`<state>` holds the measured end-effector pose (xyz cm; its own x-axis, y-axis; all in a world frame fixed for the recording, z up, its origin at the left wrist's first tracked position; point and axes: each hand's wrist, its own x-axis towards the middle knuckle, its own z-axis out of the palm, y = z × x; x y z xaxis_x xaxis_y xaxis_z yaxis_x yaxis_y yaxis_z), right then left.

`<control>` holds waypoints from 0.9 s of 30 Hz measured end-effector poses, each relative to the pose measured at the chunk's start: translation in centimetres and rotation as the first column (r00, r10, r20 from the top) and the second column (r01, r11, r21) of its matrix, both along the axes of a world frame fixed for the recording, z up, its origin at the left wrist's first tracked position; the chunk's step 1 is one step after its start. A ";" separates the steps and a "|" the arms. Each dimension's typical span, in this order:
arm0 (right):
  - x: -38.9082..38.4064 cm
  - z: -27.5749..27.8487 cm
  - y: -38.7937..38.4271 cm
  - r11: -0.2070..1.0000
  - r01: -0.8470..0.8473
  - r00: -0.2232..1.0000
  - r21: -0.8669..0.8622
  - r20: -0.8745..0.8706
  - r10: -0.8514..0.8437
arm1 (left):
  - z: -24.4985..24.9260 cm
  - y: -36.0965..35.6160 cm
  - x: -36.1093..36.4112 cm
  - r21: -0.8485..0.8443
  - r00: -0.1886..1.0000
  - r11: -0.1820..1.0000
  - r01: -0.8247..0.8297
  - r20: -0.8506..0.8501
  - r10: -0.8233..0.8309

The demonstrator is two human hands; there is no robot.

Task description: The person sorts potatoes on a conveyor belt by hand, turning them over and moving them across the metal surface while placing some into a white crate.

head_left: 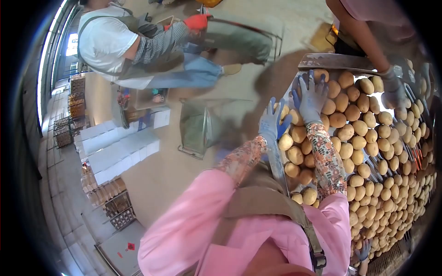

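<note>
My left hand [274,118], in a blue-and-grey glove, is at the metal edge of the sorting table, its fingers spread beside several round light-brown potatoes [294,155]. My right hand [313,99] wears a matching glove. It lies over the potatoes near the table's far end, fingers stretched apart, close to a potato [337,120]. Neither hand has a potato clearly gripped. Flowered sleeves cover both forearms.
Many potatoes [368,211] spread along the table to the right. Across it, another person's gloved hand [395,94] reaches in; another gloved hand [363,250] shows lower right. A person in red gloves [195,22] handles a green-sided frame. White boxes [122,156] are stacked left.
</note>
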<state>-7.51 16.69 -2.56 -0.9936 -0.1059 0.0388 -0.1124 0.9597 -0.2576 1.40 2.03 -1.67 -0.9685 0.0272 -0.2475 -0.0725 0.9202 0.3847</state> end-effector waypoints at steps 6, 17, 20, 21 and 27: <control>0.1 -0.3 0.1 1.000 0.006 1.000 -0.004 0.002 -0.006 | 0.1 0.0 0.1 -0.005 1.000 1.000 0.001 -0.011 -0.001; -0.1 -0.6 0.0 0.996 0.053 0.987 0.071 0.146 -0.063 | -1.0 0.3 0.2 -0.027 0.998 0.999 0.018 -0.063 -0.020; -0.1 -0.3 -0.1 0.993 0.065 0.985 0.094 0.156 -0.080 | -0.9 0.2 0.2 -0.020 0.996 0.999 0.039 -0.084 -0.040; -0.2 0.2 -0.2 0.994 0.048 0.981 0.103 0.183 -0.067 | -1.1 0.1 0.2 -0.034 0.995 0.999 0.032 -0.091 -0.035; 0.1 -0.1 -0.4 0.991 0.045 0.982 0.126 0.176 -0.067 | -0.4 0.2 0.3 0.047 0.993 0.998 0.048 -0.107 -0.042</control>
